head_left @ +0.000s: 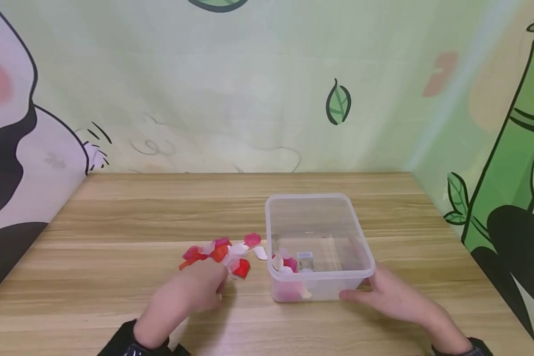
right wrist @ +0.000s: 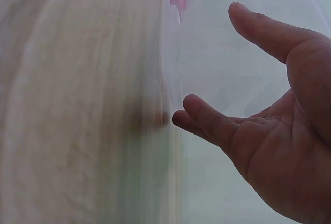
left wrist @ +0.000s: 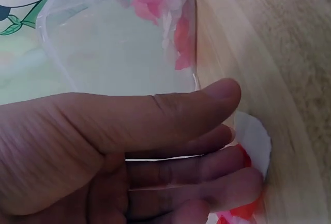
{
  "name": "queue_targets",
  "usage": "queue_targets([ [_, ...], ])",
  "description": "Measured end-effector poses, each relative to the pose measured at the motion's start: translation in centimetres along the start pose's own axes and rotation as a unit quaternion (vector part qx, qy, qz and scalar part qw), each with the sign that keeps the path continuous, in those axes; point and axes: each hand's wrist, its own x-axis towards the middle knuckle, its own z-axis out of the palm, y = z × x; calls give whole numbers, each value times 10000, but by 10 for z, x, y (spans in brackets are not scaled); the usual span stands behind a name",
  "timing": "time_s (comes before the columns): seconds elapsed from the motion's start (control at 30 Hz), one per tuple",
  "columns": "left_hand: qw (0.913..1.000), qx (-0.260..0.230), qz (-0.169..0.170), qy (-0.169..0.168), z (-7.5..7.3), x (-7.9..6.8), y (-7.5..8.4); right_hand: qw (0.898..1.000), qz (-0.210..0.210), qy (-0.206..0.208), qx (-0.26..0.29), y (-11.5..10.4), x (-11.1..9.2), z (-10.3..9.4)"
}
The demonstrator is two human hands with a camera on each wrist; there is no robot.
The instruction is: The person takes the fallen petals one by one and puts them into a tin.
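The left hand (head_left: 200, 287) angled in from the lower left, thumb (left wrist: 170, 113) straight, fingers (left wrist: 227, 190) loosely bent; the right hand (head_left: 389, 294) slanted in from the opposite side, thumb spread well apart from its outstretched fingers.

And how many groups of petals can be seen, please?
2: one group of petals on the table, partly hidden by the left hand, and another group inside the plastic box, at its near left corner. The hand may hide more petals.

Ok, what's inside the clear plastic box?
Pink and white petals lie in the near-left corner of the box, beside an unclear pale patch; upper ones hide any beneath.
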Motion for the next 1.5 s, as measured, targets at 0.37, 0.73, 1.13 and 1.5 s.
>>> queue_targets([
  [0.37,9997,229,-35,77,6,3,3,10000,16,-12,53,0,0,1],
  [0.73,9991,408,45,82,7,3,7,10000,-4,-4,42,1,0,0],
  [1.13,9992,367,161,47,3,0,9,10000,11,-4,14,-1,-1,0],
  [1.5,9875,-96,1303,881,-13,-4,8,10000,26,10,-25,-1,-1,0],
])
